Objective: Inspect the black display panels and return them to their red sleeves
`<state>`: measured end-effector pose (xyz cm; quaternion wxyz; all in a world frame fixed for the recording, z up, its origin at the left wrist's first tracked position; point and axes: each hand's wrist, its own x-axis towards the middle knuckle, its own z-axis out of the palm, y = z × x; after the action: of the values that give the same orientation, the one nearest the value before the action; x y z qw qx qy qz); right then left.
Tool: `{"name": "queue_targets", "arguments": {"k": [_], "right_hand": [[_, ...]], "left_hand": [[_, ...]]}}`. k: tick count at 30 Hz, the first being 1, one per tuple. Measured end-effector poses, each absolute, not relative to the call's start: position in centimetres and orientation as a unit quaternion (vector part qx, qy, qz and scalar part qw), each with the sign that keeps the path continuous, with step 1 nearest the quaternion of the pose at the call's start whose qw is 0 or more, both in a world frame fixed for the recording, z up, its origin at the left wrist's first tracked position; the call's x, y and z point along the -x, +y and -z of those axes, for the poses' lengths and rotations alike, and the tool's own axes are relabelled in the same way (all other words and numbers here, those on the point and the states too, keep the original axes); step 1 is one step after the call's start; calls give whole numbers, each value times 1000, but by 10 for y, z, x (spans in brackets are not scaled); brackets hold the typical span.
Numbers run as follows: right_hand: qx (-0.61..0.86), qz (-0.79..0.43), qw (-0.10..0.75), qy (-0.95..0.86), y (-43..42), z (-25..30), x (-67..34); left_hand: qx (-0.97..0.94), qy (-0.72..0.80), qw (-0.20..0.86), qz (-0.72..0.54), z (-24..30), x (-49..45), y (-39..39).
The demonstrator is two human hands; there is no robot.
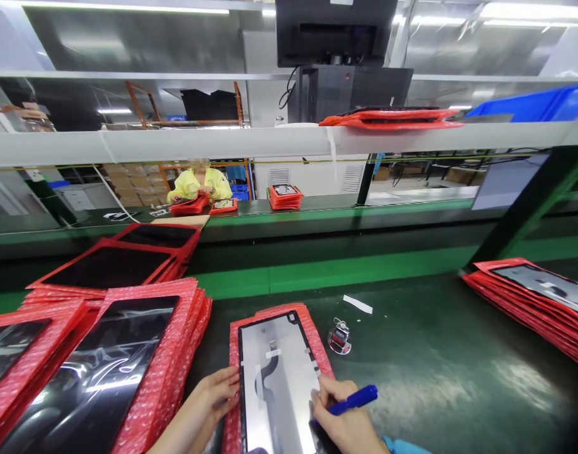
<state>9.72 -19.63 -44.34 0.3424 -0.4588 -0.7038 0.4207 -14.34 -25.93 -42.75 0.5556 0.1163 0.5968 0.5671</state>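
Observation:
A tablet screen panel (289,410), its silvery back facing up with a dark flex cable and pieces of whitish tape, lies on a red bubble-wrap sleeve (312,321) in front of me. My left hand (212,400) rests along the panel's left edge, fingers stretched out and holding nothing. A blue marker pen (359,398) is held in my right hand (343,413), which leans on the panel's right edge. The pen's tip is hidden by my fingers. Beyond the right hand sits a small metal counter-like device (340,337) with a red part.
Stacks of dark screens (123,353) on red sleeves fill the left side. Another stack (534,302) stands at the right, by a dark green post (520,214). A white strip (357,304) lies on the dark tabletop (425,366). Across the bench, a person in yellow (198,183) handles red sleeves.

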Motion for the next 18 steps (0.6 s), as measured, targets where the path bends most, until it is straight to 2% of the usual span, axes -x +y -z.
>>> {"name": "queue_targets", "arguments": {"k": [7, 15, 18], "right_hand": [[458, -445, 349, -686, -195, 443, -98], [411, -609, 386, -558, -184, 449, -98], [396, -632, 406, -529, -181, 446, -101]], "left_hand": [[-134, 587, 579, -551, 409, 141, -258], [-235, 505, 597, -577, 397, 102, -244], [-245, 505, 582, -588, 395, 86, -238]]}}
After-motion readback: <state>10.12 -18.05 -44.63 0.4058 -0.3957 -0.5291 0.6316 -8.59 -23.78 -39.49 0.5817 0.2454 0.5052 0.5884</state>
